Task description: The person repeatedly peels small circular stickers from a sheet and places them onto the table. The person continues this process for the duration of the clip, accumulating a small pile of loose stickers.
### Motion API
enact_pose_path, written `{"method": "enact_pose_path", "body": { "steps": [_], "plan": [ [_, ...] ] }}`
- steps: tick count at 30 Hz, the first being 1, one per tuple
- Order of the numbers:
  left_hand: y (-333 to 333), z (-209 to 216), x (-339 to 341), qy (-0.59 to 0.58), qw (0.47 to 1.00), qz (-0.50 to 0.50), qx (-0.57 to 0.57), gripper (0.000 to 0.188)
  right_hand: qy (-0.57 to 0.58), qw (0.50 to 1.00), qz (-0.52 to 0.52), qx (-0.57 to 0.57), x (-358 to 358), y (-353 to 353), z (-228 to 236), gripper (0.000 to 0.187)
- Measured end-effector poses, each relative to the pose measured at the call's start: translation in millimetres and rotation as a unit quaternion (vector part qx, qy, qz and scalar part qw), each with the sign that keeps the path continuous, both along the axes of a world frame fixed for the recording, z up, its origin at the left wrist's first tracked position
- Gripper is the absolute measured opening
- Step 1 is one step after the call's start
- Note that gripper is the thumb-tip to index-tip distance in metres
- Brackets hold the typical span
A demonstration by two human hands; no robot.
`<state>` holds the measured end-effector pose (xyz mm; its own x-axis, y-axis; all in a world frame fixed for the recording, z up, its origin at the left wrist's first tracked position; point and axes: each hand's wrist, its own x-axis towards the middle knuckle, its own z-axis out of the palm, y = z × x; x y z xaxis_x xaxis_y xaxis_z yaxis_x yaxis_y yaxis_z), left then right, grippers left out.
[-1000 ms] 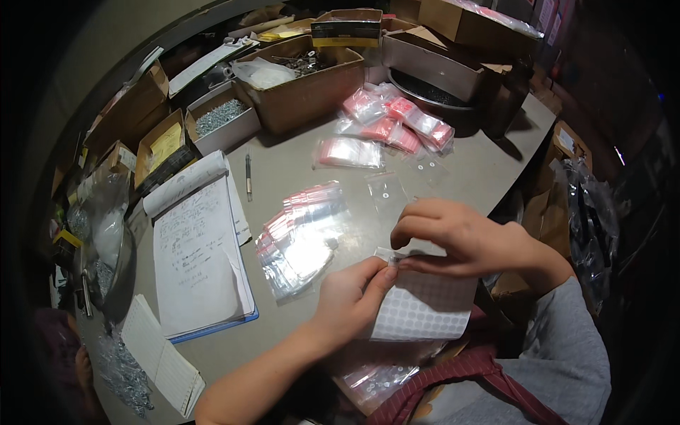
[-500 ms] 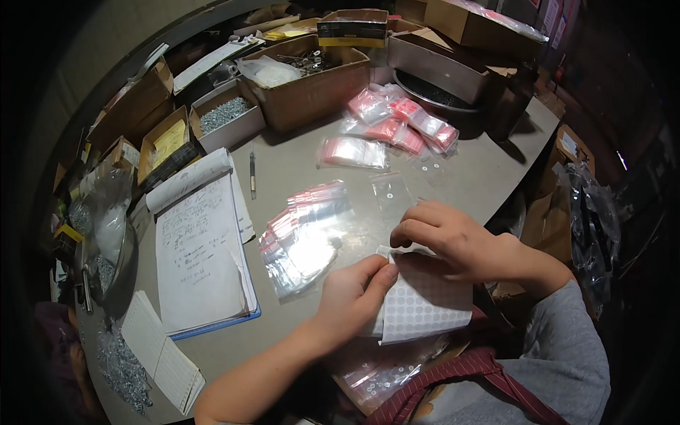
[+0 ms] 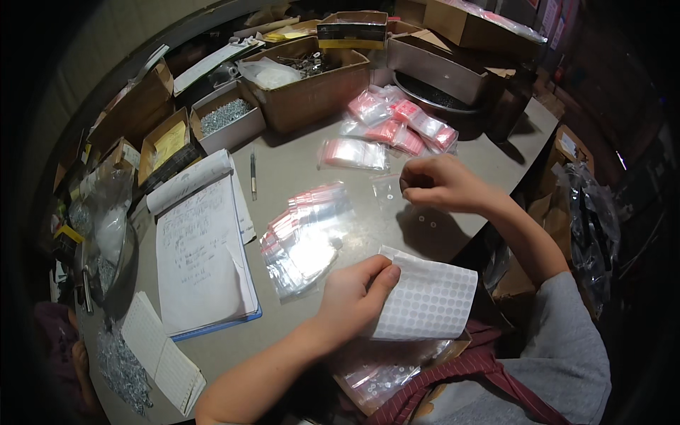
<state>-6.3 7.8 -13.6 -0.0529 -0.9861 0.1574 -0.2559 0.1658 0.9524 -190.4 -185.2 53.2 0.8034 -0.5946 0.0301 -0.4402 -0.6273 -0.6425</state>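
Observation:
My left hand (image 3: 350,294) grips the left edge of a white sheet of small round stickers (image 3: 432,297), thumb on top, held above the near edge of the table. My right hand (image 3: 439,184) is raised over the table beyond the sheet, its fingers closed in a pinch; whatever is between them is too small to make out. Just left of those fingertips lies a clear plastic zip bag (image 3: 383,188) with a small white ring on it. Two more small white rings (image 3: 427,222) show below the hand. A fanned row of clear zip bags with red tops (image 3: 301,237) lies to the left.
Bundled red-and-clear bags (image 3: 354,152) sit farther back. A written notepad on a blue clipboard (image 3: 198,262) and a pen (image 3: 253,173) lie left. Boxes of metal hardware (image 3: 227,117) line the back. Below the sheet is a box with bagged rings (image 3: 389,375). Another person's hand (image 3: 79,358) shows far left.
My right hand has left the sticker sheet and moved up and away over the table beside the single bag. The sheet, still in my left hand, now lies more open to view.

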Motion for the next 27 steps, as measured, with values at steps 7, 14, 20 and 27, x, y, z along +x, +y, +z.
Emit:
{"method": "enact_pose_path", "body": {
  "steps": [7, 14, 20, 27],
  "plan": [
    [1, 6, 0, -0.032, 0.999, -0.005, -0.016, 0.025, 0.105, 0.993, 0.004, -0.049, 9, -39, -32, 0.033],
    [2, 0, 1, -0.023, 0.999, 0.005, -0.024, 0.025, 0.265, 0.963, 0.027, 0.034, 8, -25, 1, 0.057],
    [3, -3, -1, 0.102, 0.995, 0.015, 0.015, 0.027, -0.067, 0.992, -0.095, 0.044, -55, -37, -21, 0.029],
    [-5, 19, 21, 0.369, 0.92, 0.083, 0.099, 0.025, -0.074, 0.969, -0.047, -0.233, -75, -6, -70, 0.032]
  ]
}}
